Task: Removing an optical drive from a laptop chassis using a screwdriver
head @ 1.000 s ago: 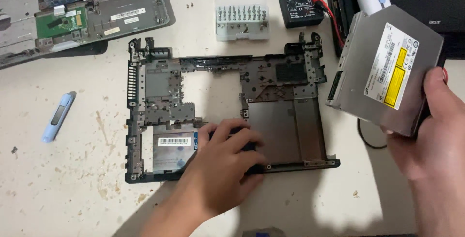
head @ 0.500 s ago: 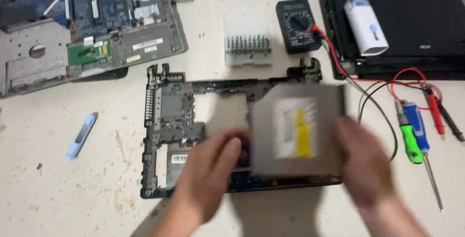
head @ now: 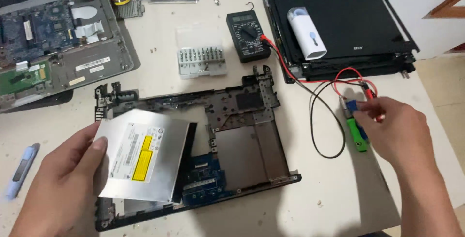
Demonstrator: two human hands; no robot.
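- Silver optical drive point(head: 145, 157), yellow label up, pinched at its nine o'clock edge by my left hand point(head: 63, 183); it lies over the black laptop base point(head: 242, 120).
- At three o'clock, my right hand point(head: 399, 133) closes its fingertips on the blue and green screwdrivers point(head: 357, 129), beside the multimeter's point(head: 248, 36) red lead point(head: 310, 79).

Bright, even indoor light falls from above on a pale table point(head: 145, 67). Shadows under both hands are soft. The silver drive point(head: 143, 154) shows mild glare. The picture is sharp, with slight wide-angle stretching at the edges.
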